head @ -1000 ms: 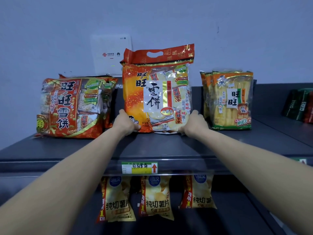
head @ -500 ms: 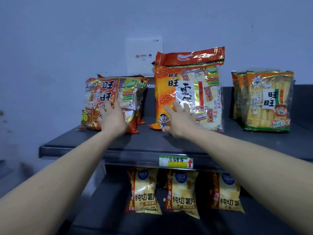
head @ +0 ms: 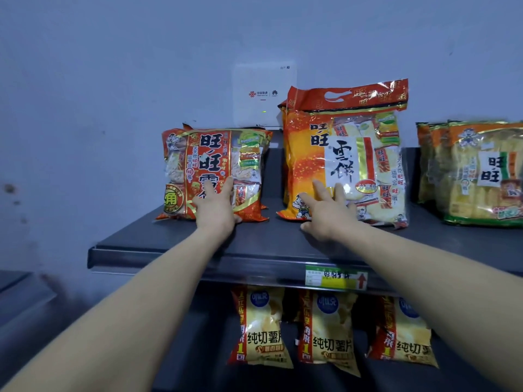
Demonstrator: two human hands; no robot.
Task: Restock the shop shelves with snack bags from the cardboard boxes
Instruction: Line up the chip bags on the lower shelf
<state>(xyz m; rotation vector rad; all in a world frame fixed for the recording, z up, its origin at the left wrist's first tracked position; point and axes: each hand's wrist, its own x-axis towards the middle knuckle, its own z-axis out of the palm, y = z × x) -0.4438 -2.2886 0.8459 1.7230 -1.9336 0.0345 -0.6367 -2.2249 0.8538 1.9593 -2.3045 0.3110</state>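
1. Since a second earlier, your left hand (head: 216,213) had let go of the lower corner of the tall orange bag (head: 353,154) and crossed to the red rice-cracker bag (head: 198,162) further left. Your right hand (head: 329,216) had slid from the other corner onto the tall bag's front.
2. Your left hand lay released, its straight, spread fingers flat against the red bag's lower front.
3. Your right hand was likewise released, its fingers fanned on the tall bag's lower left face.
4. Both bags stood upright on the shelf (head: 254,244) just beyond your hands, with a gap between them.
5. Right of your right hand stood yellow snack bags (head: 481,171), apart from the tall bag.
6. Below your forearms, a price label (head: 335,278) sat on the shelf edge, and three chip bags (head: 260,329) showed underneath.
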